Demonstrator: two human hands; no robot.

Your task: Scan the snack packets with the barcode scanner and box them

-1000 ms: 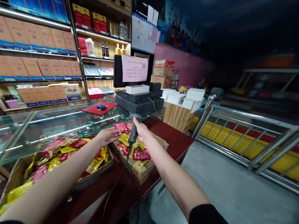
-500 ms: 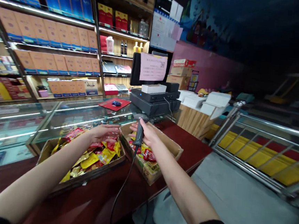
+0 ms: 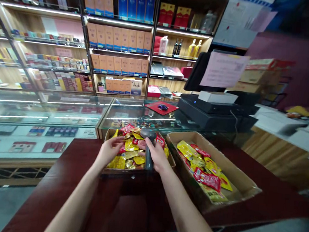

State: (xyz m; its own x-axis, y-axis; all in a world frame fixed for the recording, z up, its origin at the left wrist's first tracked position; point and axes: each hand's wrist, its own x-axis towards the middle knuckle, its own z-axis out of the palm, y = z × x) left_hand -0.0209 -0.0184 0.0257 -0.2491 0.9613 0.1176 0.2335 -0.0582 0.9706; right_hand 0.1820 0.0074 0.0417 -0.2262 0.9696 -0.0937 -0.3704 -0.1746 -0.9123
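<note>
My right hand (image 3: pixel 155 154) is wrapped round the handle of a dark grey handheld scanner (image 3: pixel 148 159), held upright over the right part of the left cardboard box (image 3: pixel 172 163). Yellow, red and gold snack packets (image 3: pixel 132 145) fill that box. At its left side is my left hand (image 3: pixel 110 150), fingers bent and apart near the packets, with nothing visible in it. The right cardboard box (image 3: pixel 237 173) stands beside it, with yellow and red packets (image 3: pixel 207 179) lying inside, some of its bottom showing.
Both boxes rest on a dark red counter (image 3: pixel 65 180). Behind them is a glass display case (image 3: pixel 133 110) with a red mat (image 3: pixel 155 108) and blue mouse (image 3: pixel 163 107). A monitor (image 3: pixel 197 71) and black cash drawer (image 3: pixel 198 112) stand back right. Shelves of boxed goods line the wall.
The view has turned left. My right hand, with the scanner, has gone from over the right box to over the left one. My left hand is now at the left box's left side.
</note>
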